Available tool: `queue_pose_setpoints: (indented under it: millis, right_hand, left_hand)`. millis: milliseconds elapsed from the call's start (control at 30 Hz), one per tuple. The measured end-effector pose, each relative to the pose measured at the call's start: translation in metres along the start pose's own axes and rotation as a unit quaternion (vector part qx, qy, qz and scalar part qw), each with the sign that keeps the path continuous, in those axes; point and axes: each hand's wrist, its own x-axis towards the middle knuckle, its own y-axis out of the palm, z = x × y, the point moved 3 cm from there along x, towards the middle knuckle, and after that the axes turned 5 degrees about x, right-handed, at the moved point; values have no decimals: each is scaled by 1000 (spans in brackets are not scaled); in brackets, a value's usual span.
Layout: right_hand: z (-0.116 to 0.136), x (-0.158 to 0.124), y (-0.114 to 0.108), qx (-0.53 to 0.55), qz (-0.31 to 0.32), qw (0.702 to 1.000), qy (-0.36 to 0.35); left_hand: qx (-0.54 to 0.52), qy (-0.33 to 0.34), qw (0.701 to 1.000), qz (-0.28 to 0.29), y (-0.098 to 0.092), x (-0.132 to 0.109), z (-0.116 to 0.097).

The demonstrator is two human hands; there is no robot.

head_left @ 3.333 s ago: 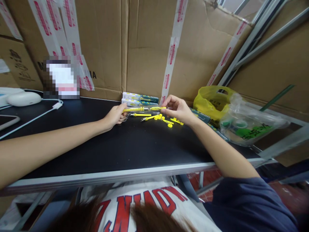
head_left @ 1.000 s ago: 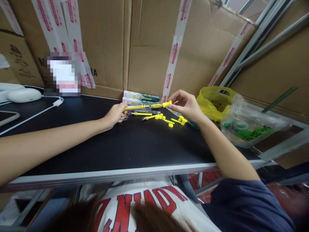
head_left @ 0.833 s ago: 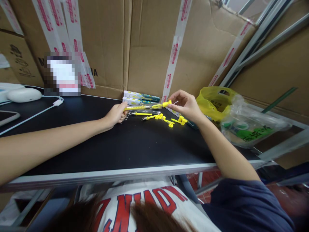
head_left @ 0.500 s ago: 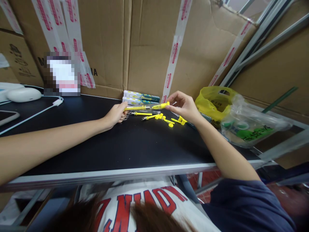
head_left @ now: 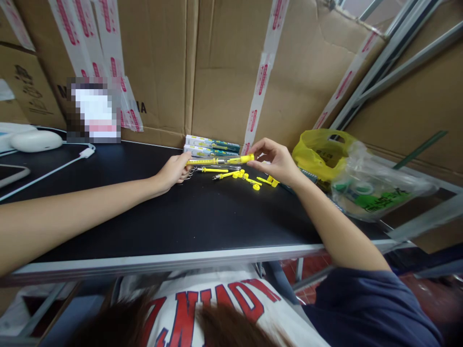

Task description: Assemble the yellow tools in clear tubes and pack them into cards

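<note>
My left hand [head_left: 174, 169] is closed around one end of a slim clear tube [head_left: 221, 161] with yellow parts inside. The tube lies nearly level above the black tabletop, pointing right. At its right end my right hand [head_left: 273, 156] pinches the yellow end cap [head_left: 249, 158] between thumb and fingertips. Whether the cap is fully seated on the tube I cannot tell. Below it are several loose yellow parts: thin rods with metal tips [head_left: 222, 176], a small ring cap [head_left: 256, 187] and a larger yellow piece [head_left: 274, 181]. Small metal hooks [head_left: 188, 176] show beside my left hand.
Slim printed boxes [head_left: 208, 144] lie behind the tube against a cardboard wall [head_left: 224, 72]. A yellow plastic bag [head_left: 307, 153] and a clear bag [head_left: 379, 197] stand at the right. White cables [head_left: 47, 177] and a phone [head_left: 12, 176] are at the left. The metal table edge [head_left: 181, 258] runs along the front.
Both hands stay almost in place on the tube. The fingers of my right hand have shifted very slightly at the yellow cap.
</note>
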Motion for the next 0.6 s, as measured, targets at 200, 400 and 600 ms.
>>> queue_pose_setpoints:
  millis: [200,400,600]
  right_hand:
    - [2,-2,3,-25,11,999,-18]
    - [2,-2,2,-38,6,999,-12]
    - [0,-3,7,6,19,1000,21]
  left_hand:
    - [3,11,1000,10,-1,2,3]
    - [8,14,1000,11,-1,2,4]
    - [10,12,1000,16,0,-1,0]
